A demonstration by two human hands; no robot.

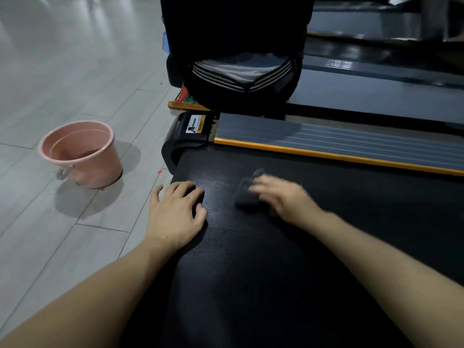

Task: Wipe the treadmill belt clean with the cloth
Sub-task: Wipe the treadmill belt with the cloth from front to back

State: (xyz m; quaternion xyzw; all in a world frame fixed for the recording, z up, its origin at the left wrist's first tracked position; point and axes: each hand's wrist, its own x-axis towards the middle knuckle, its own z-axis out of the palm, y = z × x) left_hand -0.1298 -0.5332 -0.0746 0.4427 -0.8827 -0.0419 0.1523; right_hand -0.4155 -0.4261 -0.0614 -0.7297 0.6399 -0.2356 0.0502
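The black textured treadmill belt (251,259) fills the lower middle of the head view. My left hand (175,209) rests flat on the belt's left end, fingers spread and straight. My right hand (281,194) is blurred with motion and holds a dark grey cloth (244,190) against the belt, a little to the right of the left hand. Most of the cloth lies under and in front of the fingers.
A pink bucket (82,156) with some water stands on the tiled floor (62,84) to the left. The treadmill's grey side rail (339,141) with an orange edge runs along the far side. A person in dark striped clothing (238,71) crouches beyond it.
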